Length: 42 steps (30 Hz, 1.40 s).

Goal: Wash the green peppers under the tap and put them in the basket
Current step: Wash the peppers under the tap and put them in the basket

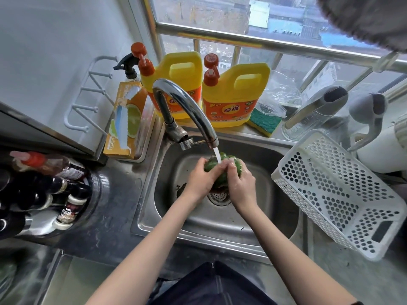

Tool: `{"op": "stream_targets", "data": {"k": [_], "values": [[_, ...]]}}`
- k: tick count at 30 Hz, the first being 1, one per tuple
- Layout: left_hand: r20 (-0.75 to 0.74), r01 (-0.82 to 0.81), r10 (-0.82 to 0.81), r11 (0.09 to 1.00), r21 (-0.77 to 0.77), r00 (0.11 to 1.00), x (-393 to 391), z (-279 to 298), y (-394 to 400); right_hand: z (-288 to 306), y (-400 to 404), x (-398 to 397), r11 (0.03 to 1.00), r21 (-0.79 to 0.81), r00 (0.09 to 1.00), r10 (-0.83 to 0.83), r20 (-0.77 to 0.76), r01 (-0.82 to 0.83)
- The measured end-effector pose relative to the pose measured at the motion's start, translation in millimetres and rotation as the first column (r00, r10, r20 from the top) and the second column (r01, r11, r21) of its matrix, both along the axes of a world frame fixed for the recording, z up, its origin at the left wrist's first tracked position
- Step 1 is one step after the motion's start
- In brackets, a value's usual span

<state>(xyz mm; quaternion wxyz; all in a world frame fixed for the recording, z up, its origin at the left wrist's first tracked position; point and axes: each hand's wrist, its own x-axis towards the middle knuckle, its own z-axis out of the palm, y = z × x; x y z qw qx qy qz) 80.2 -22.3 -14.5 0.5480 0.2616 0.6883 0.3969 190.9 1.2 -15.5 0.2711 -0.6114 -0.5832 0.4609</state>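
A green pepper (222, 172) is held over the middle of the steel sink (176, 219), right under the chrome tap (182, 104). Water runs from the spout onto the top of the pepper. My left hand (201, 179) grips its left side and my right hand (241, 183) wraps its right side, so most of the pepper is hidden. A white perforated plastic basket (330, 192) lies tilted on the counter to the right of the sink, and nothing shows inside it. The sink's drain strainer (220, 198) sits just below my hands.
Two yellow detergent jugs (233, 95) and a green sponge (264, 121) stand on the sill behind the tap. A round rack of dark sauce bottles (44, 190) sits at the left. A kettle and a glass jug (317, 111) stand at the back right.
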Motion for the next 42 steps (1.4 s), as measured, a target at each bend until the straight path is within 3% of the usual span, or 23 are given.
{"op": "stream_targets", "data": {"k": [1,3,5,7,9,11,13,15,16,19,21,24,25,27,28,29,31,32,34,35,36,38,42], "values": [[-0.175,0.048,-0.041,0.998,0.039,0.984,-1.2,0.0,-2.3,-2.6,-0.4,-1.8,0.997,-0.063,0.999,-0.046,-0.029,0.044],[-0.446,0.105,-0.03,0.984,0.144,0.894,-5.5,-0.5,-8.5,-3.0,1.2,-7.7,0.898,-0.421,0.946,-0.237,-0.222,0.126],[-0.543,0.122,0.009,0.971,0.206,0.84,-10.7,2.6,-10.3,2.0,2.7,-8.7,0.722,-0.689,0.817,-0.431,-0.384,0.057],[-0.566,0.112,-0.016,0.985,0.134,0.824,-13.0,-6.7,-13.5,4.0,6.1,-8.8,0.718,-0.696,0.818,-0.406,-0.409,0.009],[-0.425,-0.019,-0.028,0.994,-0.106,0.905,-17.0,-23.6,-13.8,2.5,5.1,-11.7,0.758,-0.652,0.845,-0.34,-0.414,-0.014],[0.029,-0.124,0.143,0.927,-0.354,0.989,-17.0,-28.6,-13.7,-2.8,3.4,-12.7,0.788,-0.615,0.901,-0.248,-0.357,-0.027],[0.434,-0.195,0.385,0.886,-0.42,0.814,-13.6,-29.1,-15.1,-3.2,1.8,-9.5,0.765,-0.642,0.941,-0.18,-0.287,-0.049],[0.538,-0.238,0.451,0.876,-0.421,0.712,-10.5,-28.4,-16.5,0.3,1.6,-6.6,0.726,-0.682,0.959,-0.125,-0.255,-0.086],[0.551,-0.228,0.448,0.877,-0.423,0.704,-8.9,-30.7,-19.7,3.3,2.9,-5.9,0.733,-0.677,0.973,-0.1,-0.208,-0.069],[0.642,-0.198,0.42,0.899,-0.39,0.641,-8.6,-31.4,-23.8,-4.7,11.5,-2.7,0.917,-0.398,0.995,0.03,0.1,0.012],[0.61,-0.215,0.431,0.893,-0.396,0.665,-11.6,-32.0,-22.8,-11.2,12.3,-2.1,0.983,-0.18,0.982,0.078,0.172,-0.047],[0.542,-0.254,0.532,0.825,-0.504,0.651,-11.0,-39.6,-13.0,-11.7,11.0,-5.7,0.952,-0.02,0.95,0.303,-0.08,-0.305],[0.521,-0.257,0.562,0.799,-0.544,0.643,-11.4,-40.2,-10.0,-9.4,11.7,-6.2,0.877,0.005,0.873,0.48,-0.084,-0.481],[0.467,-0.231,0.561,0.773,-0.591,0.684,-19.1,-43.0,-8.2,-8.9,20.3,-3.2,0.634,-0.024,0.632,0.772,0.057,-0.773],[0.45,-0.199,0.526,0.781,-0.592,0.722,-24.0,-43.8,-9.9,-10.5,26.3,0.0,0.544,-0.07,0.537,0.838,0.1,-0.836],[0.453,-0.159,0.491,0.789,-0.594,0.744,-27.5,-41.8,-11.6,-13.0,30.1,1.9,0.515,-0.118,0.501,0.856,0.129,-0.849],[0.458,-0.068,0.377,0.826,-0.559,0.805,-32.8,-46.0,-15.0,-19.2,30.4,-0.3,0.587,-0.2,0.553,0.808,0.202,-0.784],[0.378,-0.062,0.31,0.838,-0.542,0.872,-33.9,-51.3,-18.0,-22.7,30.1,-3.1,0.649,-0.223,0.606,0.76,0.235,-0.727],[0.015,-0.058,0.078,0.851,-0.522,0.997,-38.3,-69.8,-25.5,-24.9,29.3,-7.3,0.806,-0.252,0.784,0.585,0.207,-0.535],[-0.217,-0.039,-0.09,0.849,-0.528,0.972,-41.9,-80.9,-30.6,-24.4,31.3,-7.1,0.868,-0.272,0.868,0.468,0.165,-0.415],[-0.352,0.022,-0.251,0.84,-0.543,0.902,-44.2,-91.7,-35.8,-22.5,34.7,-5.5,0.901,-0.311,0.925,0.355,0.132,-0.302],[-0.368,0.171,-0.436,0.803,-0.57,0.821,-43.5,-107.4,-42.3,-19.6,41.8,-2.9,0.911,-0.379,0.968,0.221,0.121,-0.161],[-0.381,0.154,-0.365,0.862,-0.483,0.85,-28.2,-142.2,-38.4,-22.7,44.7,-0.2,0.908,-0.403,0.973,0.186,0.137,-0.117]]}}
